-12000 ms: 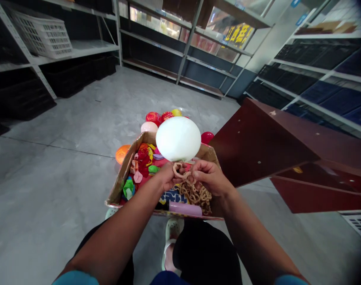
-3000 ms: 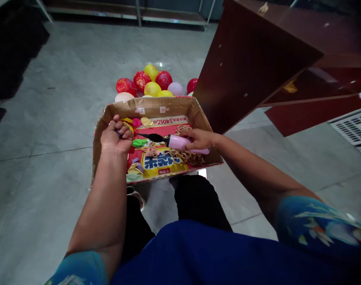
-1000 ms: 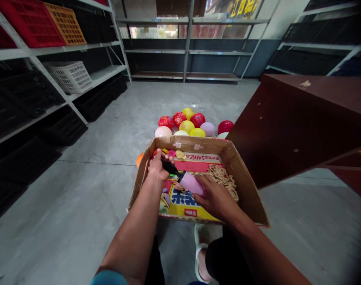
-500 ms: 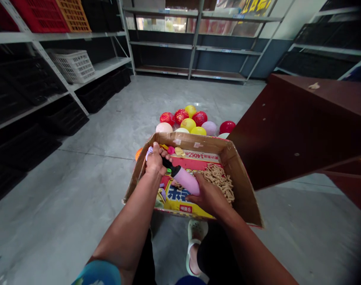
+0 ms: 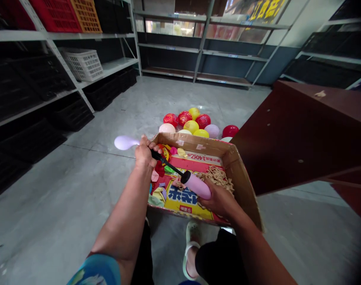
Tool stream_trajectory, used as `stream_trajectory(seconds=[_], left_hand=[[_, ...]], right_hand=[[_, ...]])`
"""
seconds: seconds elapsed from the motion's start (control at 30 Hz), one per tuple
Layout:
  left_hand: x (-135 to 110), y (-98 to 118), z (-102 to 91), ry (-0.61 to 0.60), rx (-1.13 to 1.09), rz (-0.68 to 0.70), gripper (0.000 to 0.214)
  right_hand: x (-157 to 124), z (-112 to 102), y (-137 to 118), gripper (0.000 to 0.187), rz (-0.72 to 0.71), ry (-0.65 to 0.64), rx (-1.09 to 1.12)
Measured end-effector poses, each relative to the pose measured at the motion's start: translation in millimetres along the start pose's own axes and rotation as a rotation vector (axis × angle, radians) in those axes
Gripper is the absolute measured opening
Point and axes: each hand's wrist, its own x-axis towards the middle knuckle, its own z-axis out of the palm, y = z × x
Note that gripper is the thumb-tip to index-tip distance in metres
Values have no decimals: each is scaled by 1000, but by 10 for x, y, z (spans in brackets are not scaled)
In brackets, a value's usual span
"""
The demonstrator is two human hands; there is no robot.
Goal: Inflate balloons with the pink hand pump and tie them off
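Note:
A pink and black balloon pump (image 5: pixel 198 186) spans my two hands above an open cardboard box (image 5: pixel 245 186). My left hand (image 5: pixel 146 152) wraps the black nozzle end and pinches the neck of a lavender balloon (image 5: pixel 125 143), which is partly filled and sticks out left past the box rim. My right hand (image 5: pixel 217 200) grips the pink barrel, with the black rod drawn out between the hands. Uninflated balloons (image 5: pixel 159 194) of several colours lie along the box's left side. Tangled beige cord-like strands (image 5: pixel 217 176) lie at its right.
Several inflated balloons (image 5: pixel 191 126) rest on the floor beyond the box. A dark red wooden piece (image 5: pixel 275 138) stands close on the right. Metal shelving (image 5: pixel 171 48) lines the back wall; black crates (image 5: pixel 23 146) and a white basket (image 5: pixel 84 65) are at left.
The lavender balloon has swelled from a limp piece to a small elongated shape. My hands have moved apart, and the pump's rod now shows at greater length.

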Motion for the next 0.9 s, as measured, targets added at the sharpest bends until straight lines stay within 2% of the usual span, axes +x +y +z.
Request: stream_trajectory(seconds=[0.17,0.3,0.43,0.6,0.77,0.9], left_hand=[[-74,-199,48,-38,36,-69,40],[-135,-418,47,-91,140,-61,37],[-200,-508,70,-127,211,-58,18],[-194,-307,95,-121,168,39,26],[-106,-1,50,-116,151,143,13],[-91,83,24,-104,155,213,5]], right_hand=[[42,87,-170,33,23,32,-26],[58,129,-293,39,51,62,8],[59,154,-336,38,57,67,78],[49,105,-275,40,-4,35,144],[12,-5,-108,29,-70,-46,231],[-3,6,25,29,-89,-108,286]])
